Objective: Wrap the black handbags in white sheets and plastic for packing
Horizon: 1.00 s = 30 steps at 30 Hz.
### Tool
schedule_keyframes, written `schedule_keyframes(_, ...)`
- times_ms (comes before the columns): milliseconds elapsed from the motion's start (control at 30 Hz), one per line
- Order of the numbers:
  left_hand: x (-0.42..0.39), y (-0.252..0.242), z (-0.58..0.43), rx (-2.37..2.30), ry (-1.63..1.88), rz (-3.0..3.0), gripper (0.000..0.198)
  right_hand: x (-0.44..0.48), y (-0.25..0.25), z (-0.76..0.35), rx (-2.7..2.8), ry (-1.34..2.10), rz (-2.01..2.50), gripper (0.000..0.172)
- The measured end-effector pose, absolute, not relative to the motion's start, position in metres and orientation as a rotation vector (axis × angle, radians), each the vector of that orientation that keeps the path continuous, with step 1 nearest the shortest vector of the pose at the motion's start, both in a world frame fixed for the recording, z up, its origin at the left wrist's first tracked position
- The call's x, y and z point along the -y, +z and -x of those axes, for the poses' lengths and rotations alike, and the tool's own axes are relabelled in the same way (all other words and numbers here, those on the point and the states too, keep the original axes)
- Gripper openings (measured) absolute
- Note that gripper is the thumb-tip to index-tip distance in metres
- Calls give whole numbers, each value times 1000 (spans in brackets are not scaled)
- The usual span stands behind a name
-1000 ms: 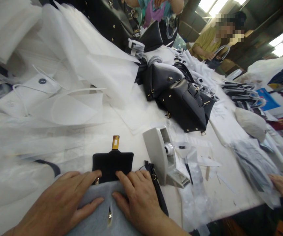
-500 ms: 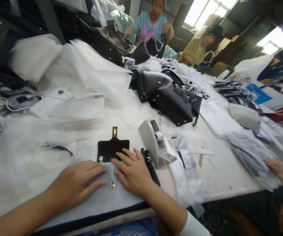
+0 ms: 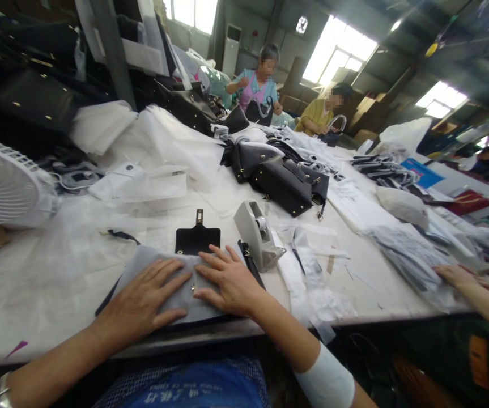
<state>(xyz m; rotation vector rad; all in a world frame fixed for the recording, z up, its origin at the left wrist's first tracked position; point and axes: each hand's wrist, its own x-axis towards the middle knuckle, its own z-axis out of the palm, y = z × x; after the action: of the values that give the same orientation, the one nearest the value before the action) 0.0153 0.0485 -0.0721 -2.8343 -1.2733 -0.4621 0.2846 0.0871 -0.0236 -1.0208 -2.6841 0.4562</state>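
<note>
A handbag covered with a grey sheet lies flat at the table's front edge. On its left half my left hand rests palm down, fingers spread. My right hand also lies flat on the sheet, its fingertips reaching toward the bag's black flap. The flap extends away from me and ends in a tab with a metal fitting. Between my hands a small gold clasp pokes up through the sheet. A black strap with a buckle sticks out just right of my right hand.
A grey tape dispenser stands right of the flap. Black handbags lie beyond it, and white sheets are piled at left near a fan. A co-worker's hand touches wrapped goods at right. Two people work across the table.
The head view has tilted up and shifted left, bringing the fan into sight. Both my hands stay flat on the covered bag, with the left fingers slightly more spread.
</note>
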Motion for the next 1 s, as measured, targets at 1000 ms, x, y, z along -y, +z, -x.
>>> schedule_keyframes(1000, -48, -81, -12, 1253, -469, 2857, 67, -170, -4, -246, 2099, 622, 1492, 34)
